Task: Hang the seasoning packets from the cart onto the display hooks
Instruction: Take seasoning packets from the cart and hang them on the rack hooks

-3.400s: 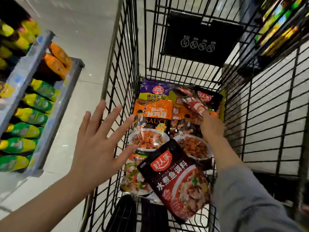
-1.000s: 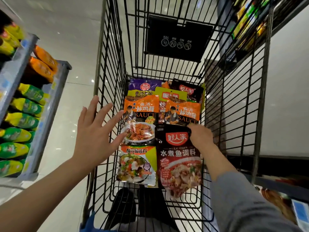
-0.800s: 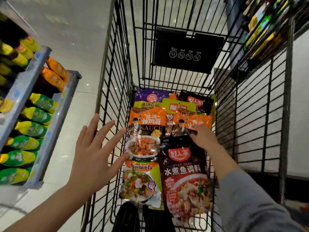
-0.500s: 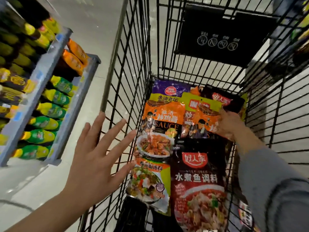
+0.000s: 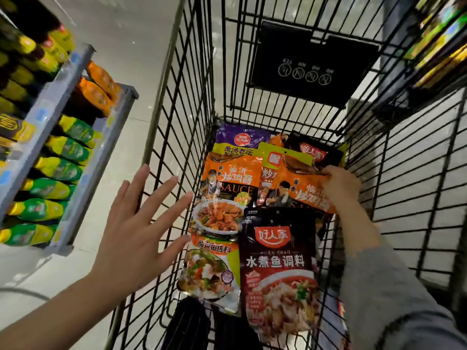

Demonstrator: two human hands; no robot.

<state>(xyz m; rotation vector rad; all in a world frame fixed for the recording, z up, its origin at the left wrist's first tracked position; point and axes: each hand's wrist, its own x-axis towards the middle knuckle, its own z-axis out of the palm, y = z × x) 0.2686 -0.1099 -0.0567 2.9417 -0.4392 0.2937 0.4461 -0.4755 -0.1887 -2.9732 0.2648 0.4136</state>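
Observation:
Several seasoning packets lie in the black wire cart (image 5: 192, 102). My right hand (image 5: 341, 184) reaches deep into the basket and pinches the top right edge of an orange sauce packet (image 5: 303, 190), which tilts up off the pile. A second orange sauce packet (image 5: 231, 181) lies to its left. In front lie a dark red fish seasoning packet (image 5: 279, 269) and a green and orange packet (image 5: 212, 266). A purple packet (image 5: 240, 140) and a black packet (image 5: 314, 150) lie at the far end. My left hand (image 5: 136, 231) hovers outside the cart's left wall, fingers spread, holding nothing. No display hooks are in view.
A grey shelf (image 5: 58, 117) on the left holds rows of green, yellow and orange bottles (image 5: 60, 170). Another shelf with colourful goods (image 5: 439, 39) stands at the upper right. A black sign plate (image 5: 313, 66) hangs on the cart's far wall. Pale floor (image 5: 126, 34) lies left of the cart.
My right hand has moved from the dark red packet to the far right orange packet, taken hold of its edge and lifted it. My left hand has stayed spread beside the cart.

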